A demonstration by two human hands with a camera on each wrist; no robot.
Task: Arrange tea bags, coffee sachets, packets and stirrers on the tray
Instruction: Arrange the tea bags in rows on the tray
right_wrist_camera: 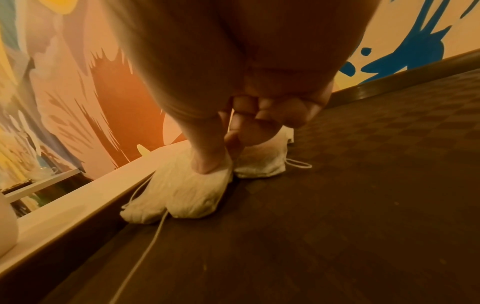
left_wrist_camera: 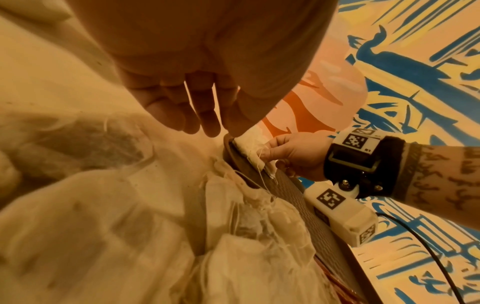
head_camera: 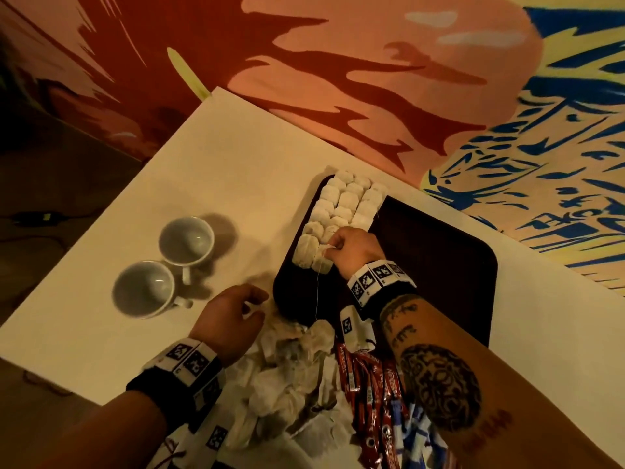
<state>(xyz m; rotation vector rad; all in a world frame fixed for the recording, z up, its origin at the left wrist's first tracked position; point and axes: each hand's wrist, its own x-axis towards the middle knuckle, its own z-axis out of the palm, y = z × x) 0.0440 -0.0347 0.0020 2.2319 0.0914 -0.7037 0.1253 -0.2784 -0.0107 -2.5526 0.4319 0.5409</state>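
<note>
- The tea bags (head_camera: 341, 204) are well under way: three neat rows lie on the dark tray (head_camera: 439, 265), running away from the right hand (head_camera: 351, 247) toward the far rim.
- That hand has thumb and fingers pinched on the newest tea bag (head_camera: 322, 262) at the near end of the rows, its string (head_camera: 318, 292) trailing back over the tray's rim.
- The left hand (head_camera: 230, 319) hangs over the loose heap of tea bags (head_camera: 280, 374) on the tabletop (head_camera: 236, 157), fingers relaxed and lightly curled; it appears to hold nothing.
- Left to do, I judge: the heap under the left hand, then the red coffee sachets (head_camera: 365, 377) and blue packets (head_camera: 412, 431) beneath the right forearm. No stirrers are visible.
- Most of the tray, to the right of the right hand, is bare.
- Two cups (head_camera: 165, 265), beyond the left hand, look empty.
</note>
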